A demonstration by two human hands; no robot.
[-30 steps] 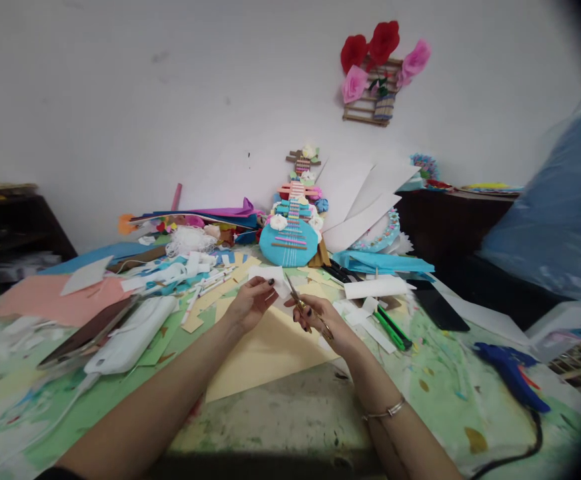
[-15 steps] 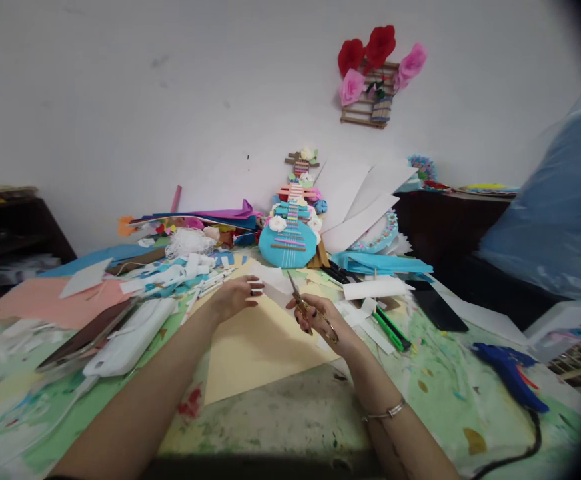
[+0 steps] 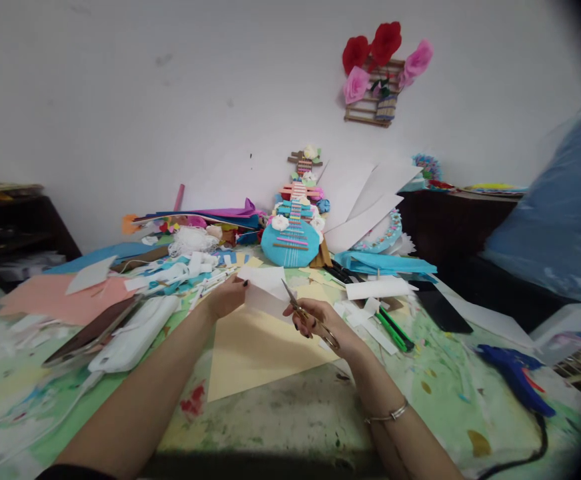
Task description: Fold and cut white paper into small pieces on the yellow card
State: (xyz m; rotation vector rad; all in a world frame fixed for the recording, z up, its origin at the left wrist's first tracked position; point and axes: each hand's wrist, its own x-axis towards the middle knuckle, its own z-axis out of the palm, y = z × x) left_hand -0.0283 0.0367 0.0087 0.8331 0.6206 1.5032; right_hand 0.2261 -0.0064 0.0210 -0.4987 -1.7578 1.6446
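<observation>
– While scissors [image 3: 296, 305] are held in the right hand [image 3: 318, 319], what is grasped by the left hand [image 3: 228, 297]?

– A piece of white paper [image 3: 264, 283], pinched at its left edge and held between the two hands.

– Why might it be gripped only there?

– Presumably so that the rest of the piece is left free of fingers, with its right side turned toward the blades. Whether any paper lies between the blades, or whether a corner is touched by the right fingers, cannot be told.

– And how are the scissors carried?

– By the gold handles, around which the right fingers are closed. The tips are pointed forward and leftward, perhaps so that the paper is brought within easy reach of them.

– What is set around the hands?

– Below both, a cream sheet [image 3: 270, 353] is spread between the forearms. Just right of the right hand a green cutter [image 3: 392, 329] is laid; a blue glue gun [image 3: 515, 380] is placed farther right, probably for reach without obstruction. Left of the left forearm lies a white device [image 3: 133, 337] with a cord. Beyond both hands, a blue lute-shaped model [image 3: 290, 245] is stood upright, likely to be spared from scraps.
</observation>
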